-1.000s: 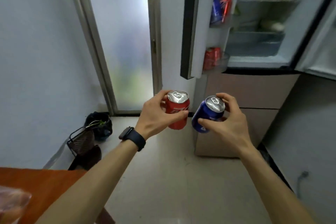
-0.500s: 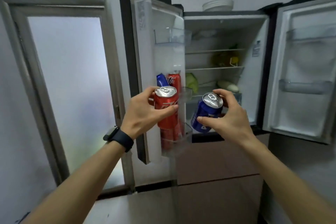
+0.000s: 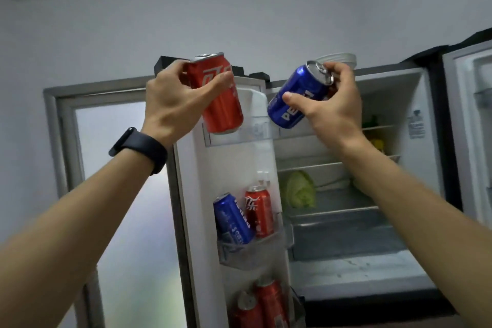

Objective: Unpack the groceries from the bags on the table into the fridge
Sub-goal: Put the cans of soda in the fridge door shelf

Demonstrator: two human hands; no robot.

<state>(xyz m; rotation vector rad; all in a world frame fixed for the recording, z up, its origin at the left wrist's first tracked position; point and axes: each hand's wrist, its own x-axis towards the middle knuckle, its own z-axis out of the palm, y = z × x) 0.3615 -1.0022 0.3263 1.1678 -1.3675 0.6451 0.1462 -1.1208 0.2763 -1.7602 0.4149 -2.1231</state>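
My left hand (image 3: 173,104) grips a red cola can (image 3: 222,104), held upright in front of the top bin (image 3: 255,133) of the fridge's open left door (image 3: 202,194). My right hand (image 3: 332,104) holds a blue Pepsi can (image 3: 295,98), tilted with its top up and to the right, just right of the red one. Both cans are raised to the level of the fridge's top edge. The fridge (image 3: 372,221) stands open with both doors swung out.
The left door's middle bin (image 3: 250,247) holds a blue can (image 3: 233,218) and a red can (image 3: 259,212); the lower bin holds more red cans (image 3: 266,303). A green cabbage (image 3: 300,189) lies on an inner shelf. White bowls (image 3: 343,58) sit on top of the fridge. A frosted glass door (image 3: 125,194) is at left.
Both hands have risen with their cans from the middle door bin's height to the top bin's height. The view has tilted upward and come closer to the fridge.
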